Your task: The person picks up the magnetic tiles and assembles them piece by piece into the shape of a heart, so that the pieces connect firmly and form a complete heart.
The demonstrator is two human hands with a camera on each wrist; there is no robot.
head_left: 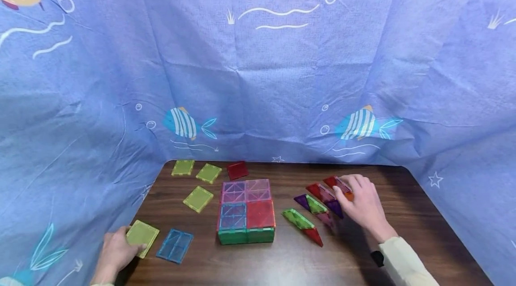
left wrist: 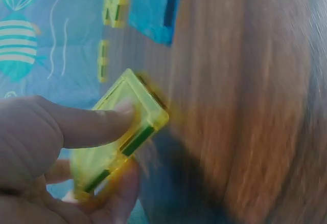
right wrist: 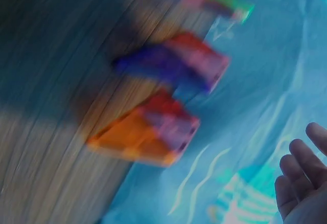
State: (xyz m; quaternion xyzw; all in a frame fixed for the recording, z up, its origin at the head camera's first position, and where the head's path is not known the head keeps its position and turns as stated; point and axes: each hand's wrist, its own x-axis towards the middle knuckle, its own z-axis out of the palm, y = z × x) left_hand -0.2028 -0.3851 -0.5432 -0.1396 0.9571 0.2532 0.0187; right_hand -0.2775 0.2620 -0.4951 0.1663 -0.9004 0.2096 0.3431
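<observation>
At the table's left edge, my left hand (head_left: 114, 250) pinches a yellow-green square magnetic tile (head_left: 143, 236) between thumb and fingers. The left wrist view shows the thumb flat on the tile's face and fingertips beneath it. My right hand (head_left: 364, 203) hovers over the right side of the table, fingers loosely extended. Below it lie rows of triangular magnetic tiles in red, pink, purple, green and orange. The orange triangle (right wrist: 130, 134) and a dark purple one (right wrist: 158, 65) appear blurred in the right wrist view, apart from the fingers.
A low box of square tiles (head_left: 247, 236), green-sided with purple, pink, blue and red on top, stands mid-table. A blue tile (head_left: 175, 245) lies left of it. Yellow-green tiles (head_left: 198, 199) and a dark red one (head_left: 238, 170) lie farther back. A blue fish-print cloth (head_left: 258, 98) surrounds the table.
</observation>
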